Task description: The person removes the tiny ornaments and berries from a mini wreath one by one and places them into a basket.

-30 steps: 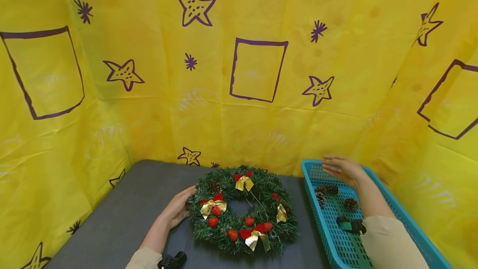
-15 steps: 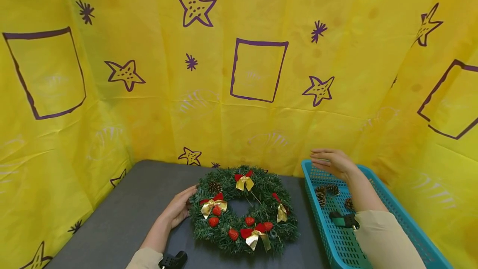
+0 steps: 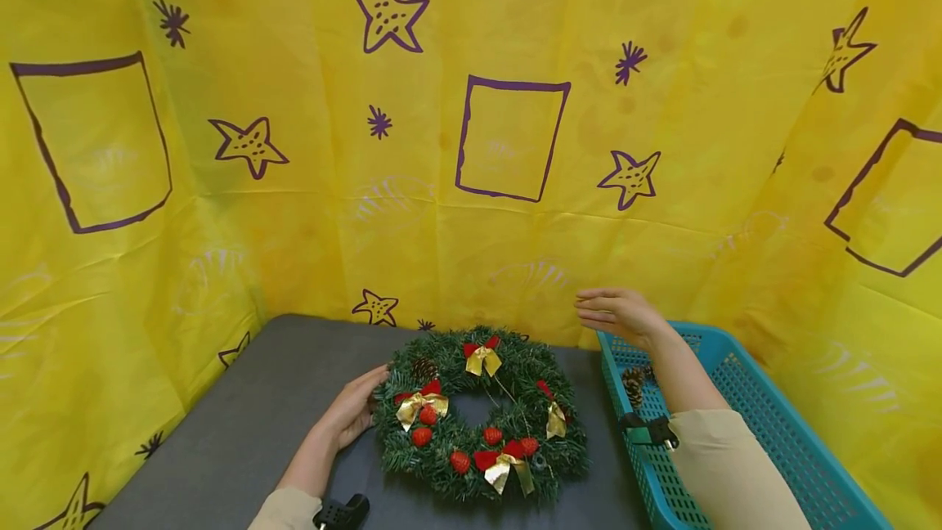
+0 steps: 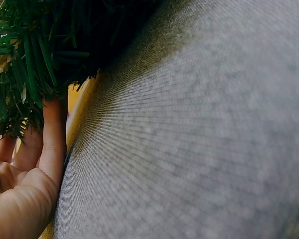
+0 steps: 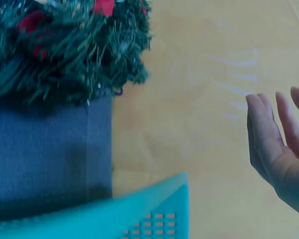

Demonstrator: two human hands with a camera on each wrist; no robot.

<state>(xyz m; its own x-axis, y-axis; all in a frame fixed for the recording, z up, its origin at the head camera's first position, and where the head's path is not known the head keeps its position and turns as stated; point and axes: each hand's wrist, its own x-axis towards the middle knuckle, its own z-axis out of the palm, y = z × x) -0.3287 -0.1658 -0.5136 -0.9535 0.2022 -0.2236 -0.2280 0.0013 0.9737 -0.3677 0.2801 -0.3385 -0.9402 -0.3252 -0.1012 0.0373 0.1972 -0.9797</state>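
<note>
A green Christmas wreath (image 3: 486, 473) lies on the dark table, trimmed with red-and-gold bows (image 3: 500, 469), red berries and a pine cone (image 3: 424, 369). My left hand (image 3: 356, 407) holds its left edge; in the left wrist view, the fingers (image 4: 54, 142) reach into the greenery, which hides their tips. My right hand (image 3: 621, 316) is raised, holding nothing, beyond the far left corner of the blue basket (image 3: 773, 399), to the right of the wreath. Its fingers look fairly straight in the right wrist view. Pine cones (image 3: 633, 387) lie inside the basket, partly covered by my right forearm.
The dark table (image 3: 243, 424) extends left of the wreath. A yellow curtain (image 3: 515, 252) with purple stars and squares encloses the back and sides. A black strap device (image 3: 342, 511) sits at my left wrist, a black-and-green one (image 3: 648, 430) at my right.
My right hand has moved left from above the basket toward the wreath, and the forearm now covers more of the pine cones. My left hand and the wreath stay in place.
</note>
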